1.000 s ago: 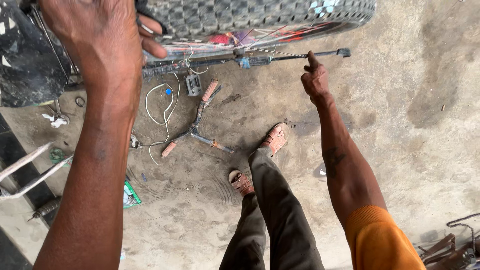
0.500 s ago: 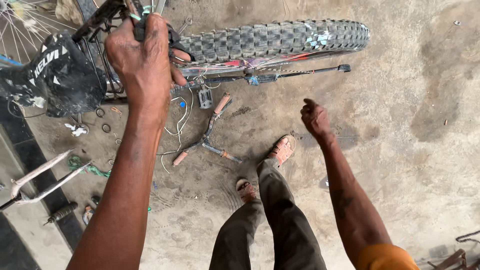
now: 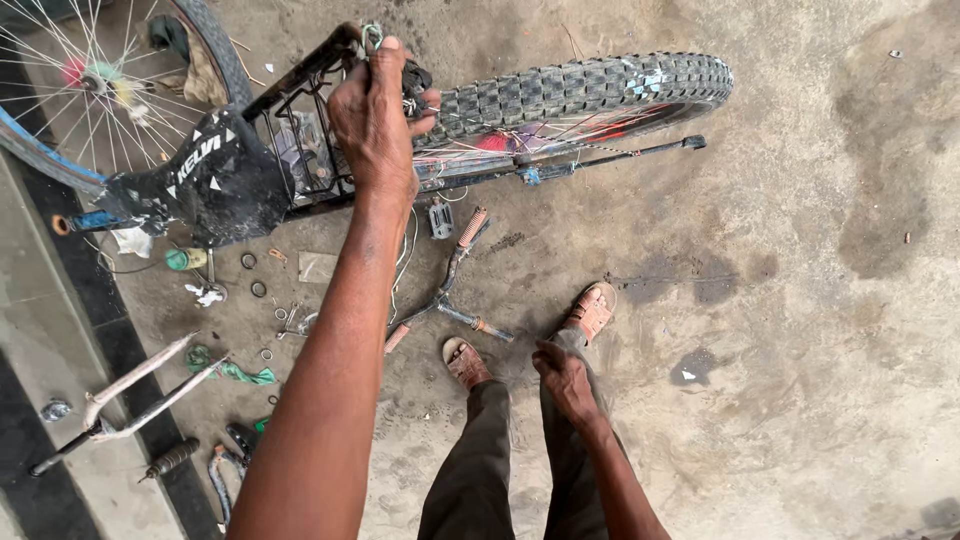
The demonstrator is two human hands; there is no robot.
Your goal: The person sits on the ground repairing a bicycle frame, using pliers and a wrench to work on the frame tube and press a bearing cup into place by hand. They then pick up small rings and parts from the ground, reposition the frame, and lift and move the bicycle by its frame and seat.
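Note:
I stand over a bicycle on a concrete floor. My left hand (image 3: 375,120) is stretched forward and shut on the black rear carrier rack (image 3: 300,150), just behind the black saddle (image 3: 215,185). The knobby rear tyre (image 3: 590,95) runs off to the right, with a thin black stay rod (image 3: 610,158) beneath it. My right hand (image 3: 565,380) hangs low beside my right knee, fingers loosely curled, holding nothing. My sandalled feet (image 3: 590,310) stand just below a loose handlebar (image 3: 450,290) with orange grips.
A spoked wheel (image 3: 110,90) fills the top left. Small parts, washers, a green cap and rags litter the floor at left (image 3: 250,290). A silver fork (image 3: 130,395) and a tool lie at bottom left by a dark step edge (image 3: 110,340). Bare concrete spreads right.
The view tilted, so the bicycle sits lower in view. My left hand keeps its hold on the rack. My right hand dropped from near the stay rod down to my knee.

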